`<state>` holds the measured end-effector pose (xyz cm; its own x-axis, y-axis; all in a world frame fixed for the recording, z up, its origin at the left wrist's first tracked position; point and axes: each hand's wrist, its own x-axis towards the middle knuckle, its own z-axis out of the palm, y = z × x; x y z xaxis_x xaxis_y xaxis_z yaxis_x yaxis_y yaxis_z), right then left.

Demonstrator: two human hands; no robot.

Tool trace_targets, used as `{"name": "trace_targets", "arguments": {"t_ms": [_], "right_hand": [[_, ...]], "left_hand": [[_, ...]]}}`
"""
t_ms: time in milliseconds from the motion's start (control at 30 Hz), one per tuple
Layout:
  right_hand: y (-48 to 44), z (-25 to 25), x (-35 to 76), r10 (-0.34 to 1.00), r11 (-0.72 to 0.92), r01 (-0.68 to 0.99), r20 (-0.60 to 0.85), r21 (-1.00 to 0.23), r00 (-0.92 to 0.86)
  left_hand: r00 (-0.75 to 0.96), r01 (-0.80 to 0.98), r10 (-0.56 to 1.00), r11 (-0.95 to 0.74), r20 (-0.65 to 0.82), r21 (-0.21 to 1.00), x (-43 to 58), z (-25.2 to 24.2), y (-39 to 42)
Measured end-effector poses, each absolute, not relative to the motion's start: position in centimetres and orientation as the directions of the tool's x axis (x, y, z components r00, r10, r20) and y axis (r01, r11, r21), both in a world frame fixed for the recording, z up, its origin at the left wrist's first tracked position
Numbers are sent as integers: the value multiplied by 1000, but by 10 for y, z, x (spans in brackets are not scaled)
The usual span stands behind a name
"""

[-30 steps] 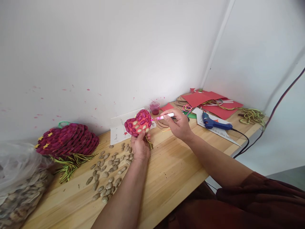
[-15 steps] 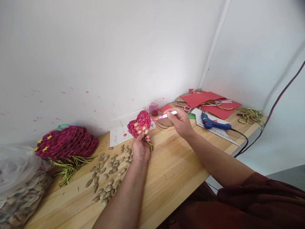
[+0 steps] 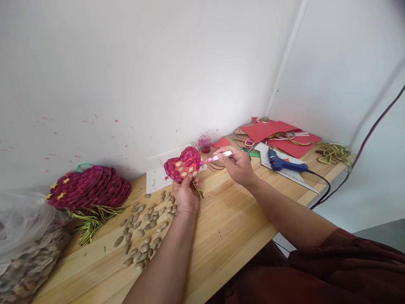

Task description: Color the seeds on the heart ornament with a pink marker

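Note:
My left hand (image 3: 186,196) grips the lower edge of a heart-shaped ornament (image 3: 182,165) and holds it up above the table. Its face is covered with shells, most of them magenta and a few still pale, on a red backing; a green-yellow yarn tassel (image 3: 199,192) hangs below. Between the fingers of my right hand (image 3: 237,165) is a white-handled paintbrush (image 3: 221,156). The pink-stained tip meets the right edge of the ornament. Behind them stands a small clear cup of magenta paint (image 3: 205,143).
Loose peanuts (image 3: 147,228) lie left of my forearm. Finished ornaments (image 3: 91,188) are stacked at left, beside a plastic bag (image 3: 28,253). A blue glue gun (image 3: 286,162) with its cord, red sheets (image 3: 281,135) and yarn (image 3: 333,153) occupy the right.
The ornament has turned a little and shifted slightly left in my left hand. My right hand and the brush have moved slightly left and down.

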<state>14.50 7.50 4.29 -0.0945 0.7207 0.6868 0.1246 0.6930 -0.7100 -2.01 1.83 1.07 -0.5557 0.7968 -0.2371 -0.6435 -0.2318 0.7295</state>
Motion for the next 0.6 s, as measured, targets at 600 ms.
{"name": "trace_targets", "arguments": {"t_ms": [600], "right_hand": [[76,44,149,682,728,183,724,-661,-98]], "left_hand": [[-521,-675,809,-195,-271,712,-22,12,19]]}}
